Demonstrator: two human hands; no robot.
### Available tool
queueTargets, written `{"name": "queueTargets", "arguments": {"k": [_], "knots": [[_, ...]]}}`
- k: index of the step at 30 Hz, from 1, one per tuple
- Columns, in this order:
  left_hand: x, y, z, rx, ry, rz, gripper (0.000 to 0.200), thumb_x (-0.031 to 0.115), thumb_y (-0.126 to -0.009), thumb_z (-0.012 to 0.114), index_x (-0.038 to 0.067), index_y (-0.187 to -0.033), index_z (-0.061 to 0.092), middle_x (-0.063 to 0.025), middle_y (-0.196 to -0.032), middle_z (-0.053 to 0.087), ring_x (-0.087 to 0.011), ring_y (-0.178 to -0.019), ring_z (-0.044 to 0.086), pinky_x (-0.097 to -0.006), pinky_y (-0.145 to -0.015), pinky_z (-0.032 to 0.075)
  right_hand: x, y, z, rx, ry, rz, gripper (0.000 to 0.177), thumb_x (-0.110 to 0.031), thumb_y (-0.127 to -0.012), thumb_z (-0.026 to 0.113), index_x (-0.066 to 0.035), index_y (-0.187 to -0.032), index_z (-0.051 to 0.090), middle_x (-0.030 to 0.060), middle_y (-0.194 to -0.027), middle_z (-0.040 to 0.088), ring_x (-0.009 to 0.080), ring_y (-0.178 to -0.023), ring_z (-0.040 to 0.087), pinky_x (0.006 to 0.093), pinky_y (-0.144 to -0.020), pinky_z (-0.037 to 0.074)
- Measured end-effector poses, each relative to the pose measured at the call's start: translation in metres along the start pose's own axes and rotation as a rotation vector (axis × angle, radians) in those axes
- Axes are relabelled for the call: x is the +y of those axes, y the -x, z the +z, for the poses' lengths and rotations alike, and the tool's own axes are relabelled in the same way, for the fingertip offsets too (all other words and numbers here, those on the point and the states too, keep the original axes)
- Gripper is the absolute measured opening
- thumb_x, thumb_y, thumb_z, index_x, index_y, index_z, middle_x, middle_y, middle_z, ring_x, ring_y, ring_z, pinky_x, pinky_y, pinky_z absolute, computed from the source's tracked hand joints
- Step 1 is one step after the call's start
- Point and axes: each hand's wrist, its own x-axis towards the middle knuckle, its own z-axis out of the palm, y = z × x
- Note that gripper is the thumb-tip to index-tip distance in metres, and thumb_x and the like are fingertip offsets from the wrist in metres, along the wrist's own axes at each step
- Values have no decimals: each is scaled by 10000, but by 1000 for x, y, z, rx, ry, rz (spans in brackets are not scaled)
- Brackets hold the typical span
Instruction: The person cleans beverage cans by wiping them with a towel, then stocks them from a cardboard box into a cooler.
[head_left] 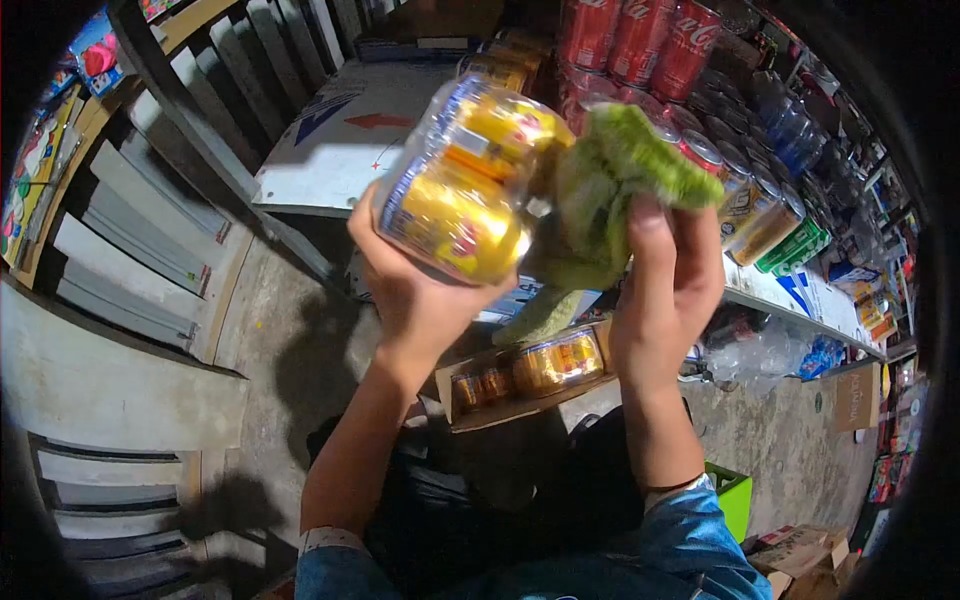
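My left hand (415,295) is wrapped around a plastic-wrapped pack of yellow-gold cans (470,185), held up and tilted in front of the shelf. In my right hand (668,290) is a fuzzy green cloth (625,175), pinched under the thumb and bunched up beside the pack. Its lower end hangs over an open cardboard box (470,417) below my hands. Inside that box sit another wrapped gold pack (560,365) and a few small gold cans (482,387).
Red soda cans (640,45) stand stacked on the white shelf (340,135), with gold and green cans (795,245) to the right. A slatted wooden rack (140,240) is at left. A green crate (733,500) and cardboard boxes (800,560) lie at lower right.
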Motion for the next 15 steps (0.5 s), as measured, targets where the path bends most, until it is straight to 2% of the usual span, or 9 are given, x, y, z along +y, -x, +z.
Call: {"name": "queueTargets", "arguments": {"k": [2, 4, 6, 8, 9, 10, 13, 14, 15], "knots": [[-1, -9, 0, 56, 24, -22, 1146, 169, -595, 1011, -27, -1447, 270, -218, -1299, 552, -305, -1184, 630, -416, -1018, 528, 18, -2, 2, -16, -29, 56, 271, -88, -1066, 572, 6, -1314, 624, 59, -1235, 693, 129, -1131, 622, 300, -991, 486], [2, -13, -6, 59, 52, -76, 1121, 157, -595, 1007, -24, -1437, 290, -216, -1294, 566, -301, -1173, 635, -414, -1012, 531, 39, 10, 0, -187, 287, 59, 340, -144, -1055, 585, 12, -1355, 619, 157, -1341, 660, 238, -1239, 622, 363, -1076, 450], [-3, -12, -13, 64, 78, -132, 1096, 145, -595, 1003, -21, -1427, 309, -213, -1288, 580, -297, -1162, 641, -411, -1006, 533, 53, 18, 4, -438, 481, -212, 495, -279, -1070, 532, 14, -1469, 534, 272, -1449, 556, 398, -1380, 528, 454, -1184, 359], [-11, -9, -18, 58, 37, -153, 1047, 140, -600, 994, -9, -1401, 337, -211, -1289, 589, -292, -1143, 642, -406, -990, 539, 75, 30, 11, -533, 434, -246, 642, -385, -1078, 456, 35, -1561, 393, 337, -1535, 418, 493, -1477, 365, 494, -1254, 237], [-5, -11, -18, 63, 88, -187, 1000, 150, -623, 980, -15, -1380, 346, -207, -1272, 592, -282, -1131, 642, -401, -977, 543, 89, 33, 10, -570, 513, -211, 718, -456, -1100, 360, 60, -1592, 282, 329, -1614, 313, 460, -1542, 267, 498, -1281, 154], [-3, -11, -14, 66, 87, -181, 1000, 150, -623, 980, -15, -1380, 346, -207, -1272, 592, -282, -1131, 642, -401, -977, 543, 99, 32, 11, -568, 511, -218, 718, -456, -1100, 360, 60, -1592, 282, 329, -1614, 313, 460, -1542, 267, 498, -1281, 154], [0, -9, -12, 100, 97, -185, 951, 182, -656, 969, -22, -1349, 351, -188, -1235, 596, -253, -1116, 637, -380, -959, 544, 116, 25, 18, -397, 31, 407, 877, -598, -1091, 209, 82, -1637, 114, 297, -1719, 92, 434, -1607, 42, 473, -1296, 67], [-1, -10, -12, 102, 102, -176, 951, 182, -656, 969, -22, -1349, 351, -188, -1235, 596, -253, -1116, 637, -380, -959, 544, 116, 25, 21, -395, 33, 397, 877, -598, -1091, 209, 82, -1637, 114, 297, -1719, 92, 434, -1607, 42, 473, -1296, 67], [-2, -9, -12, 112, 148, -228, 949, 185, -659, 971, -21, -1346, 349, -191, -1245, 589, -251, -1130, 628, -378, -968, 537, 107, 27, 27, -413, 153, 173, 884, -602, -1089, 212, 74, -1643, 82, 306, -1718, 75, 440, -1606, 29, 466, -1295, 69]]}}
